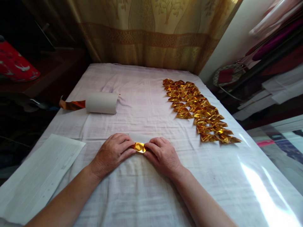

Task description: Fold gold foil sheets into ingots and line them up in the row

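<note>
Between my hands, at the middle of the cloth-covered surface, is a small piece of folded gold foil paper [140, 147]. My left hand [115, 148] pinches its left end between thumb and fingers. On the other end, the fingers and thumb of my right hand [163, 154] are closed in the same way. Just behind the foil, a pale flat strip [142, 137] lies on the cloth, partly covered by my fingers. Rows of folded gold foil ingots [203, 113] stand at the right.
A grey-white cardboard tube [101, 103] lies at back left, orange foil [72, 105] sticking out of its left end. White sheets [40, 179] rest at front left. A gold curtain [151, 34] hangs behind. A red cylinder [16, 63] is on a dark cabinet at far left.
</note>
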The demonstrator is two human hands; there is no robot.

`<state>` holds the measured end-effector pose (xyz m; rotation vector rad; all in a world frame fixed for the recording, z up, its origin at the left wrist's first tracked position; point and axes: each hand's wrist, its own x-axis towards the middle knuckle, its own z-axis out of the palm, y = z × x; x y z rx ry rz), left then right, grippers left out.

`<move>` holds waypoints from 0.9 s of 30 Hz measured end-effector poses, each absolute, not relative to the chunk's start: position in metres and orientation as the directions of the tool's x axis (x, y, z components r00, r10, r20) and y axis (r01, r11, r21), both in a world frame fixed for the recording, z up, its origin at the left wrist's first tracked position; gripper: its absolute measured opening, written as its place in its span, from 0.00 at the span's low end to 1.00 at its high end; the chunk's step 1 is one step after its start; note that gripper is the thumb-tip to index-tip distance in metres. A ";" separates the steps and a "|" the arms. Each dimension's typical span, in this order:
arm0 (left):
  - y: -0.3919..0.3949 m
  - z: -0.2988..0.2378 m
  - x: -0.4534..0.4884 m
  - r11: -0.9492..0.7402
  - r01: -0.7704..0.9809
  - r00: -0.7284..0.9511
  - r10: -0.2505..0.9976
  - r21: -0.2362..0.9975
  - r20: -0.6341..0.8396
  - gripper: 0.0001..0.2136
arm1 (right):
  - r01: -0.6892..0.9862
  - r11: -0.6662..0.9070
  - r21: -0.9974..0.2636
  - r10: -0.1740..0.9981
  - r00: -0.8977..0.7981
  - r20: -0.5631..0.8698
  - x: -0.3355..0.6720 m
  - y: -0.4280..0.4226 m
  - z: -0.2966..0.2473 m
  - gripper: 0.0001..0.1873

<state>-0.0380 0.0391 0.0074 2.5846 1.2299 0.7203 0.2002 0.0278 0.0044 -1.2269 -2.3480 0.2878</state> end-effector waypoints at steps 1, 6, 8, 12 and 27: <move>0.039 0.008 -0.038 -0.642 0.677 0.542 0.766 0.360 0.346 0.11 | 0.714 0.579 -0.394 0.815 -0.488 0.313 0.200 0.028 0.004 0.11; 0.038 0.009 -0.038 -0.650 0.679 0.556 0.759 0.341 0.339 0.10 | 0.706 0.567 -0.425 0.823 -0.469 0.320 0.200 0.028 0.004 0.11; 0.038 0.010 -0.037 -0.646 0.679 0.550 0.762 0.349 0.341 0.08 | 0.706 0.565 -0.427 0.825 -0.467 0.320 0.200 0.028 0.005 0.11; 0.039 0.010 -0.036 -0.638 0.675 0.544 0.770 0.370 0.335 0.09 | 0.715 0.555 -0.425 0.831 -0.451 0.326 0.200 0.029 0.005 0.11; 0.032 0.003 -0.025 -0.534 0.772 0.423 0.837 0.345 0.347 0.11 | 0.817 0.423 -0.392 0.894 -0.307 0.326 0.193 0.033 -0.007 0.09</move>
